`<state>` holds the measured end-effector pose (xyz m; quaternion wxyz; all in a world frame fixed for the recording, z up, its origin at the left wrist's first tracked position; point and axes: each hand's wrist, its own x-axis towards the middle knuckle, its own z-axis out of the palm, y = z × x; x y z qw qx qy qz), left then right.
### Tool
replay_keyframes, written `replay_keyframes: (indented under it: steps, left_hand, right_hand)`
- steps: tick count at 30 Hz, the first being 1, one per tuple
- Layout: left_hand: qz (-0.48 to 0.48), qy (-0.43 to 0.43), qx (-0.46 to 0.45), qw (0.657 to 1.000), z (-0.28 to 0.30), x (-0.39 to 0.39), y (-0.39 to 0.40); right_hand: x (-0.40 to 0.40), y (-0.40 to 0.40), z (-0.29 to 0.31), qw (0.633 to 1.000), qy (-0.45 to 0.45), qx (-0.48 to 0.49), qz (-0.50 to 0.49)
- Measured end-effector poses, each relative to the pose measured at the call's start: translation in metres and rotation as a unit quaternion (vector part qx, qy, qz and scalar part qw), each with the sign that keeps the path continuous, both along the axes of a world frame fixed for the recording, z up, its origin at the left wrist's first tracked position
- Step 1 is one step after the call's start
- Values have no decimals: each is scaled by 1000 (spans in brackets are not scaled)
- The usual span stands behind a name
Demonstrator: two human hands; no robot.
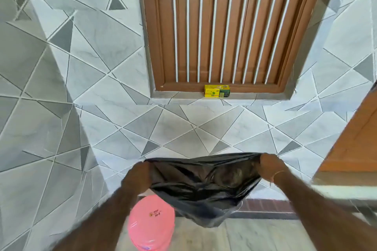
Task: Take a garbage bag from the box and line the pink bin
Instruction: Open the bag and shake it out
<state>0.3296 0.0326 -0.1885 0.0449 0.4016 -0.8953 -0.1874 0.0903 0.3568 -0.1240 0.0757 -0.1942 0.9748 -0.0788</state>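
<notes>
Tiled wall behind, left grip (140,175) and right grip (269,164) pinch black bag (204,185) mouth apart.

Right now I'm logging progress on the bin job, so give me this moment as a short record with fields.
bag: black garbage bag out of the box, mouth stretched open, held in the air
left hand: left hand grips the bag's left edge
right hand: right hand grips the bag's right edge
bin: pink bin on the floor below, left of the bag, unlined
box: yellow box on the window ledge
</notes>
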Motion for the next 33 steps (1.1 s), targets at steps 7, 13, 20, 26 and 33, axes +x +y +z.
replay_keyframes:
  steps: [7, 13, 20, 26, 33]
  left_hand:
    - [113, 258, 6, 959, 92, -15, 29]
    - [-68, 110, -75, 989, 21, 3, 57]
    - [-74, 115, -39, 990, -1, -24, 90]
    - [103, 166, 138, 971, 14, -69, 103]
    - [100, 120, 302, 940, -38, -95, 122]
  right_hand:
    - [7, -28, 31, 994, 59, -90, -9]
    - [42, -24, -16, 991, -29, -106, 80]
    - [52, -31, 4, 982, -25, -113, 148]
    - [54, -20, 60, 980, -3, -50, 194]
    - [54, 25, 67, 980, -34, -109, 162]
